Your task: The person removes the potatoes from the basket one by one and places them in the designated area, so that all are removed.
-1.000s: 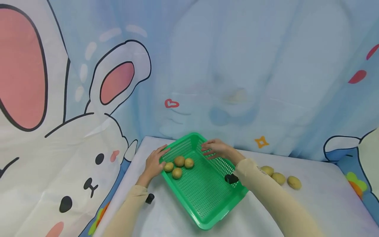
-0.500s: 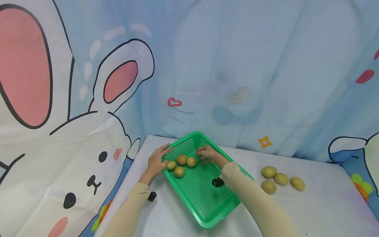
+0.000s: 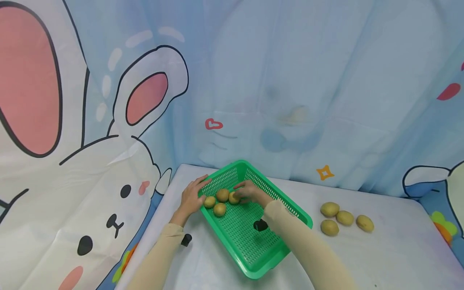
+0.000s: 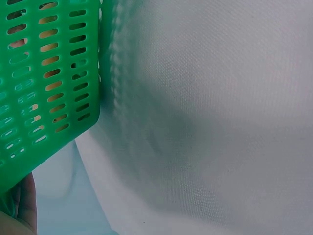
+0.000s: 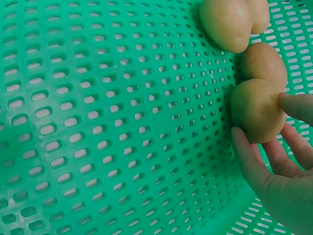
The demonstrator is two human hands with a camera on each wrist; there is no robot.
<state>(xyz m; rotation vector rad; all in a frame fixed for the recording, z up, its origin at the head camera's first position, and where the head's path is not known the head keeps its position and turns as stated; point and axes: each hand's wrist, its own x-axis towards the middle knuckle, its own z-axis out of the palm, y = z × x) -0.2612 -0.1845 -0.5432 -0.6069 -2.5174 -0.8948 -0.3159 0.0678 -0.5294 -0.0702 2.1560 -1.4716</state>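
In the head view a green perforated plastic basket [image 3: 241, 237] sits at an angle on the table. My left hand [image 3: 191, 198] grips its left rim near the far corner, thumb over the edge. The left wrist view shows part of that hand [image 4: 24, 208] beneath the rim, beside the slotted wall [image 4: 54, 88]. Inside the basket, my right hand [image 3: 250, 192] has its thumb and fingers around a potato [image 3: 233, 197]. The right wrist view shows this potato [image 5: 257, 110] between the fingertips, close against another potato [image 5: 264, 63]. More potatoes [image 3: 219, 209] lie by the left wall.
Several potatoes [image 3: 345, 218] lie grouped on the white-covered table [image 3: 395, 249] to the right of the basket. A blue cartoon-print curtain [image 3: 308, 80] hangs behind and at the sides. A small black device [image 3: 186, 240] shows at the left wrist.
My right hand has moved left and down into the basket, from above its far right side to the rightmost potato, which it now holds. The left hand stays on the rim.
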